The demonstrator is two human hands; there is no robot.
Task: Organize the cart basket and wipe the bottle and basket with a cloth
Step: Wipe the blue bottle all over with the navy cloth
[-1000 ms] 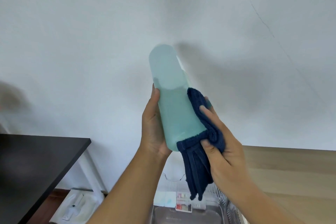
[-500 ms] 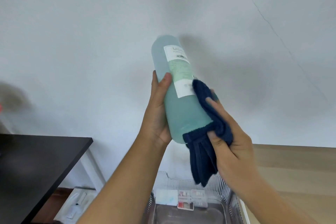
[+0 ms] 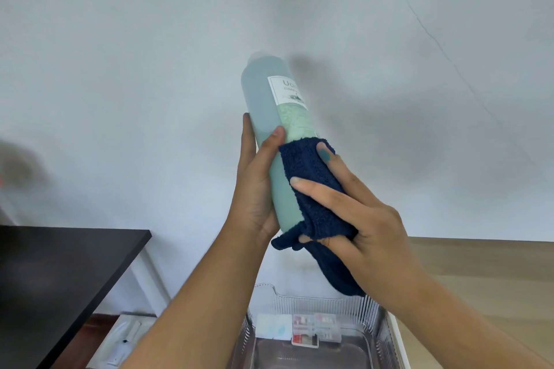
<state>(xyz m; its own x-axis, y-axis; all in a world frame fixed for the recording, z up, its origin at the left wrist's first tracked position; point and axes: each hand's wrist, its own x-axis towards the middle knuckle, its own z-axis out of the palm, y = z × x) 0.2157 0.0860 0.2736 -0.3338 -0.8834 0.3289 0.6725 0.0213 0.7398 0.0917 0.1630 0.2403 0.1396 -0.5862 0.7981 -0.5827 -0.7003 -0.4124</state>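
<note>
Nearest the camera, at the bottom edge, sits the clear ribbed basket (image 3: pixel 326 302), its floor mostly bare, with a few small packets (image 3: pixel 302 334) standing along its far wall. It appears to rest on a pale wooden counter (image 3: pixel 479 272) that runs off to the right.

Above the basket the person holds the bottle (image 3: pixel 269 105) up in the air, tilted with its top leaning away and to the left. It is a tall, pale teal bottle with a white and green label facing the camera. The left hand (image 3: pixel 257 189) has its grip closed around the lower part of the bottle, thumb across the front. The right hand (image 3: pixel 359 219) has its grip closed on the dark blue cloth (image 3: pixel 311 189), pressing it flat against the bottle's lower right side, just beneath the label; the loose end of the cloth hangs down behind the hand.

The step in hand looks to be wiping the bottle, with the basket not yet wiped. The next move likely calls for the left hand to turn the bottle while the cloth slides along it, covering the label and the upper part, with a firm enough hold that the smooth plastic does not slip.

To the left stands a black table (image 3: pixel 60 263), with a white object on the floor beside it. Behind everything is a plain white wall (image 3: pixel 150 39) with a thin crack at upper right.
</note>
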